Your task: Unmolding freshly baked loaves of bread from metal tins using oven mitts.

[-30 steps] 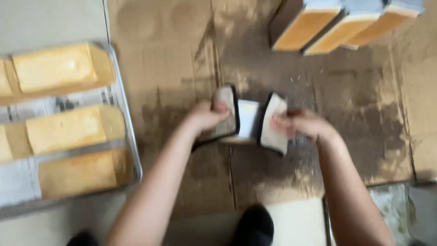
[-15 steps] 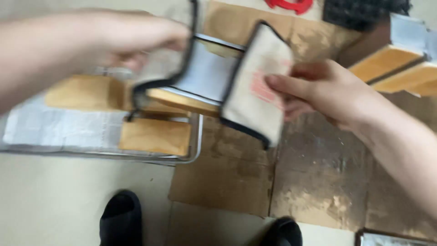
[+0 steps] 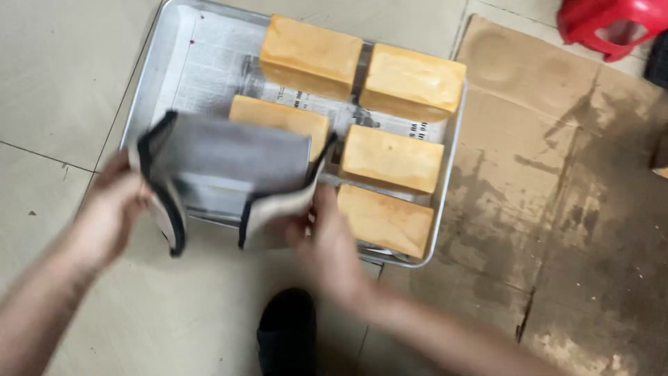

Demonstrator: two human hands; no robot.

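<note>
My left hand [image 3: 115, 209] and my right hand [image 3: 327, 240] each grip a grey cloth pad with black trim, one pad [image 3: 165, 209] on the left and one [image 3: 275, 209] on the right. Between the pads I hold a grey metal loaf tin [image 3: 236, 150], turned bottom up. It hangs over the near left part of a metal tray [image 3: 149, 76] lined with newspaper [image 3: 209, 69]. Several golden rectangular loaves lie on the tray, among them one [image 3: 278, 118] partly hidden behind the tin and one [image 3: 386, 219] just right of my right hand.
The tray rests on a tiled floor [image 3: 56, 83]. Stained flattened cardboard [image 3: 557, 209] covers the floor to the right. A red plastic stool [image 3: 612, 24] stands at the top right corner. My black shoe [image 3: 289, 334] shows at the bottom.
I have carried the tin in the pads from the cardboard leftward to the tray. It was raised near the camera half a second ago and is now lowered over the tray.
</note>
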